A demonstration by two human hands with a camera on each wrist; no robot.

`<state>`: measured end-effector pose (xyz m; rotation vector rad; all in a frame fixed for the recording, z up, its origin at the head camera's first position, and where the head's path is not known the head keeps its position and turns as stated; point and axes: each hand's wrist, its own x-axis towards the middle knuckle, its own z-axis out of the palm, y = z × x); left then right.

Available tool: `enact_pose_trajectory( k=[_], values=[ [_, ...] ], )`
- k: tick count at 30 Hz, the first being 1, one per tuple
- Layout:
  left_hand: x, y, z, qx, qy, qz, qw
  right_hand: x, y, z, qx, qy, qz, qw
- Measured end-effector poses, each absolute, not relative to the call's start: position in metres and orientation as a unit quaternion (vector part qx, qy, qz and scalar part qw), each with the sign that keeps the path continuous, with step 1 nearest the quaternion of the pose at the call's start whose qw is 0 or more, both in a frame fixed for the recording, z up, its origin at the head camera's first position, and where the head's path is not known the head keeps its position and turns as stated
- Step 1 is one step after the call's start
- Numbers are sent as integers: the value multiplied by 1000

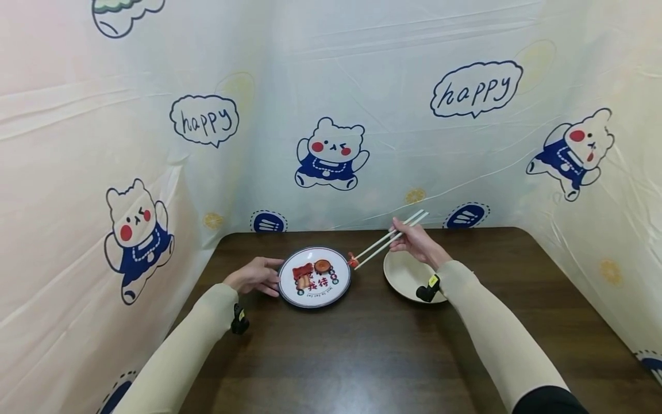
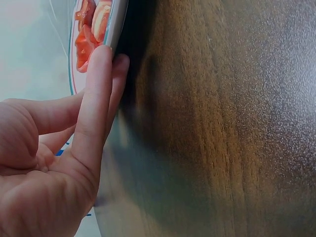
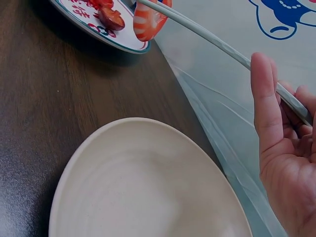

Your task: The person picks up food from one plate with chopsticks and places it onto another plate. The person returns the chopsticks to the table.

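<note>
My left hand (image 1: 257, 276) holds the left rim of a round white plate (image 1: 315, 296) with a dark edge and red printed characters. In the left wrist view, fingertips (image 2: 101, 59) lie against that rim. Several food pieces sit on the plate, among them a reddish strip (image 1: 303, 270) and a round brown piece (image 1: 322, 265). My right hand (image 1: 414, 241) grips a pair of pale chopsticks (image 1: 385, 240). Between their tips hangs an orange-and-white striped shrimp (image 3: 148, 22), just off the plate's right side. Below the right hand is a cream plate (image 3: 138, 177), its inside bare where visible.
Both plates are on a dark brown wooden table (image 1: 320, 362). Behind and beside it hangs a pale printed curtain (image 1: 331, 69) with bears and lettering, close to the table's far edge. Each wrist wears a small black camera.
</note>
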<state>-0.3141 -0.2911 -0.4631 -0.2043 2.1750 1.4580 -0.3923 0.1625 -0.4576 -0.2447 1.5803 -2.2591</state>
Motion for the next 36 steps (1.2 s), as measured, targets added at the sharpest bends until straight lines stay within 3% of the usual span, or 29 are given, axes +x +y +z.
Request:
enact_pose_trajectory(
  k=[36],
  values=[
    [-313, -292, -463, -73, 798, 541, 254, -387, 113, -464, -101, 583, -783, 193]
  ],
)
